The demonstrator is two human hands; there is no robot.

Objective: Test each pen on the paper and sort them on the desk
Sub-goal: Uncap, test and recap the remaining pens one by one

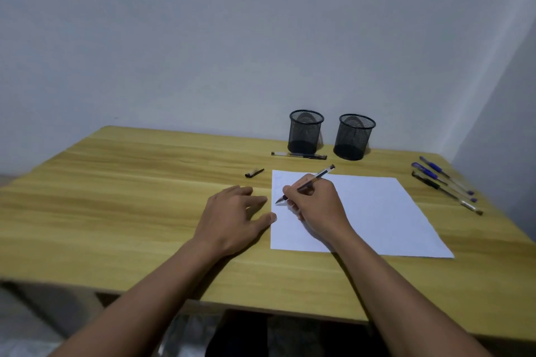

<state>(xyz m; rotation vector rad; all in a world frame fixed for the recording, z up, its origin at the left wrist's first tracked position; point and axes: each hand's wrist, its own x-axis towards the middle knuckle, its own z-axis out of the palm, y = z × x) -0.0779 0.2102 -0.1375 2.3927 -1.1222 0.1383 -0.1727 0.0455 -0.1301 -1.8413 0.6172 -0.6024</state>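
Beyond the right hand (314, 206) stand a round black mesh cup (306, 132) and a second mesh cup (354, 137), both seemingly empty, though the mesh is dim. That hand pinches a slim pen (319, 175), its tip on the white paper (371, 211). The left hand (235, 214) lies flat, fingers relaxed, on the wood-grain desk (116, 197). Three pens (444, 182) lie right of the writing hand.

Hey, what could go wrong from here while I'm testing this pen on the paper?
The paper may slide: the left hand lies mostly on the desk, only its thumb at the sheet's edge. The loose cap left of the paper could roll away or get forgotten. The three pens near the desk's right edge might be knocked off by an arm.
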